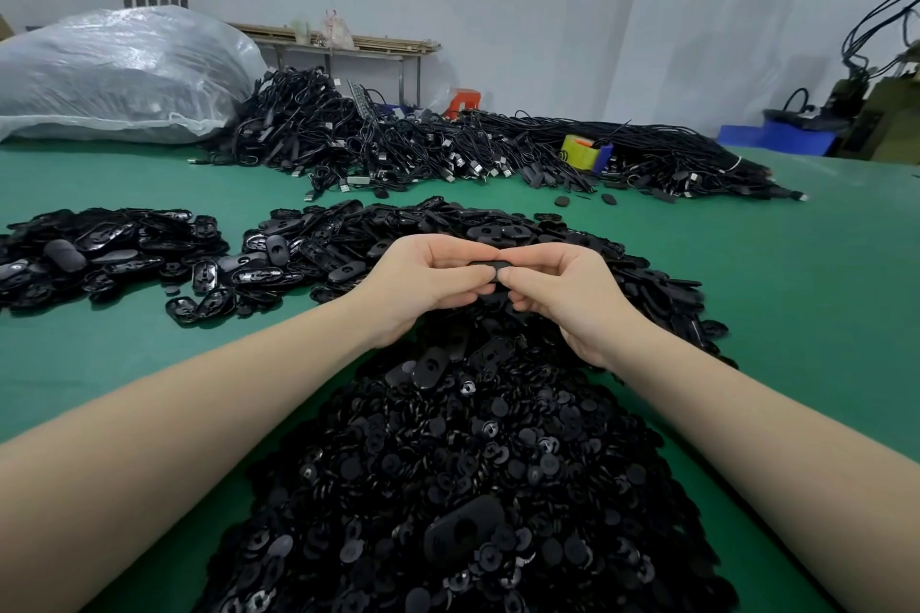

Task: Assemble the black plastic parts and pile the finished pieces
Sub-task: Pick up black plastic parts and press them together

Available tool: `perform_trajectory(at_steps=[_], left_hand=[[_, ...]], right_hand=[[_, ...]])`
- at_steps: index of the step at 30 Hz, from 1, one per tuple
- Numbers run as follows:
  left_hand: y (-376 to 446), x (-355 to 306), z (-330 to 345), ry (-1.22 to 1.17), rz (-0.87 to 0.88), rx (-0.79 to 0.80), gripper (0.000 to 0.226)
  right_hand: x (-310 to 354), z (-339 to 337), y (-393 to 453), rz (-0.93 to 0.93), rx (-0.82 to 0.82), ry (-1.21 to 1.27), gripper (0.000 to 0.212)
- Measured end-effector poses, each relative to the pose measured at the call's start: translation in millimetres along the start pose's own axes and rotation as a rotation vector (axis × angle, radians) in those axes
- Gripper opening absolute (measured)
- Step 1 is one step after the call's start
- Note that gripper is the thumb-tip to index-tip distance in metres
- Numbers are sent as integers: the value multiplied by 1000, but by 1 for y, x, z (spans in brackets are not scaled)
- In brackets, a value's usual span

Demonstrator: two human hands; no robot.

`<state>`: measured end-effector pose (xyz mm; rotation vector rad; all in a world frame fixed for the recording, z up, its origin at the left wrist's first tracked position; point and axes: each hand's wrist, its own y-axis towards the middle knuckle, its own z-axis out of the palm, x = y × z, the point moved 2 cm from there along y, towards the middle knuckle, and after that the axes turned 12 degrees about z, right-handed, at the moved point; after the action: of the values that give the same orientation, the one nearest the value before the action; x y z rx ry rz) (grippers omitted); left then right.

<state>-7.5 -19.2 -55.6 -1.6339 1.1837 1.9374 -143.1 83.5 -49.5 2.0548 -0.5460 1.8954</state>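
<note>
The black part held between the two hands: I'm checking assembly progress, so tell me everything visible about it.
The black part looks like matte plastic, flat and elongated with a rounded end. It lies roughly level, above the piles. The left hand and right hand pinch it from either side, fingers hiding most of it, so whether it's fully assembled can't be told.

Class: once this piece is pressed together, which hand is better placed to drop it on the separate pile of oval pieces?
Probably the left hand: that pile lies on its side.

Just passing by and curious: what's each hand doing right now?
Left hand: fingers pinch a black plastic part.
Right hand: pinches the same part from the other end.
</note>
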Motion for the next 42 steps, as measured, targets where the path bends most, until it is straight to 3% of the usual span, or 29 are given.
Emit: perform_trajectory(at_steps=[35, 42], left_hand=[[1, 0, 0, 4, -17, 6, 26], [5, 4, -2, -53, -39, -92, 14]], right_hand=[[-3, 1, 1, -28, -6, -10, 10], [-4, 4, -2, -199, -97, -106, 19]])
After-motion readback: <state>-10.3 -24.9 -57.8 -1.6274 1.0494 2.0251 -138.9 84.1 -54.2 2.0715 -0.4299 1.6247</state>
